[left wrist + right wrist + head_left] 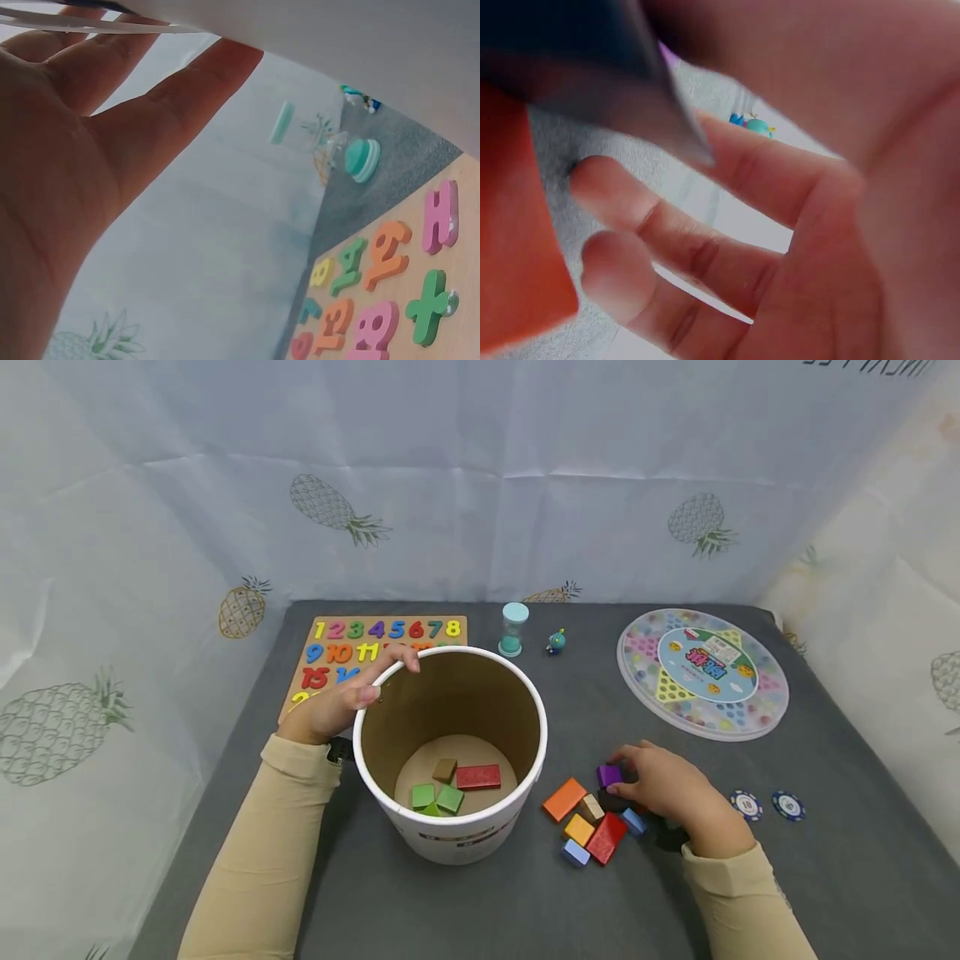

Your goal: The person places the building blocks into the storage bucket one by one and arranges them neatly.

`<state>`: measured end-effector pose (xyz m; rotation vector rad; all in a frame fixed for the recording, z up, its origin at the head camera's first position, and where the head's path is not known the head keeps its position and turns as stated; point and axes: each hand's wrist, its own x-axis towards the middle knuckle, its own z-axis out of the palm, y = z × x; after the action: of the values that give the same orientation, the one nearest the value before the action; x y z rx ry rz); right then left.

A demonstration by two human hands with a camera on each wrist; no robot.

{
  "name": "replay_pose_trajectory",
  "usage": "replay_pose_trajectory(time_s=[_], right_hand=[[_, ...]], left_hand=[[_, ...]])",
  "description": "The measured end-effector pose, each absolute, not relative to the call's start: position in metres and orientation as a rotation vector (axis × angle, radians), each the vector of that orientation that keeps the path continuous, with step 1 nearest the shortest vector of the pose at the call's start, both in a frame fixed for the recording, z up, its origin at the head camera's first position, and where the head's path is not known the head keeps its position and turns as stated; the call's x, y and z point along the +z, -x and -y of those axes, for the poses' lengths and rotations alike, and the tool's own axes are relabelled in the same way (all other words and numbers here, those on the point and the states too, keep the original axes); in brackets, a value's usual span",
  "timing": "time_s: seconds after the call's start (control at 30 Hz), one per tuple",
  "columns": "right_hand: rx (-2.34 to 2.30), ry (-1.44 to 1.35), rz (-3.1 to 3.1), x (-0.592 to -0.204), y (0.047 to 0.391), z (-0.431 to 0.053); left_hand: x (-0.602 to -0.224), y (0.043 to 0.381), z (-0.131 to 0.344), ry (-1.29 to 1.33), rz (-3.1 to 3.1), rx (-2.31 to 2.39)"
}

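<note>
number board (352, 647) partly hidden behind the white bucket (450, 852), purple block (609, 774) partly covered by your right hand (667, 785), lettering (870, 367) cut off at far right, bucket print (472, 839) too small for you to read, dark shape (562, 67) blurred in your right wrist view

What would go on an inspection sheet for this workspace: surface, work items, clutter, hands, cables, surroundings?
Surface: dark grey tabletop.
Work items: white bucket holds a red block, a brown block and green blocks; loose blocks lie on the tabletop beside it.
Clutter: number board, sand timer, small toy, round game board, two poker chips.
Left hand: holds the white bucket by its rim.
Right hand: fingers at a purple block; firmness of grip unclear.
Cables: nothing seen.
Surroundings: pineapple-print sheet behind and at both sides.
</note>
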<state>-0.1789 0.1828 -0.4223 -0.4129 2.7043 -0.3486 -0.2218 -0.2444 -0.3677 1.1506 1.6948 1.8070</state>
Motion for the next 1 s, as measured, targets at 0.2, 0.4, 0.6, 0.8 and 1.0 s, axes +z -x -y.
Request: replay_pose_trajectory(time_s=[0.2, 0.4, 0.6, 0.8, 1.0], right_hand=[[-0.333, 0.377, -2.73, -0.42, 0.171, -0.179], [-0.402, 0.418, -2.766, -0.428, 0.17, -0.178], [-0.405, 0.448, -2.855, -0.43, 0.173, -0.176], [-0.684, 0.304, -3.039, -0.399, 0.17, -0.161], [-1.259, 0.467, -3.196, -0.348, 0.152, -0.123]], left_hand=[[-0.365, 0.218, 0.247, -1.1, -1.677, 1.809], [-0.366, 0.217, 0.246, -1.084, -1.733, 1.796], [-0.367, 0.216, 0.244, -1.081, -1.776, 1.778], [-0.368, 0.217, 0.245, -1.086, -1.752, 1.777], [-0.37, 0.218, 0.248, -1.098, -1.741, 1.776]])
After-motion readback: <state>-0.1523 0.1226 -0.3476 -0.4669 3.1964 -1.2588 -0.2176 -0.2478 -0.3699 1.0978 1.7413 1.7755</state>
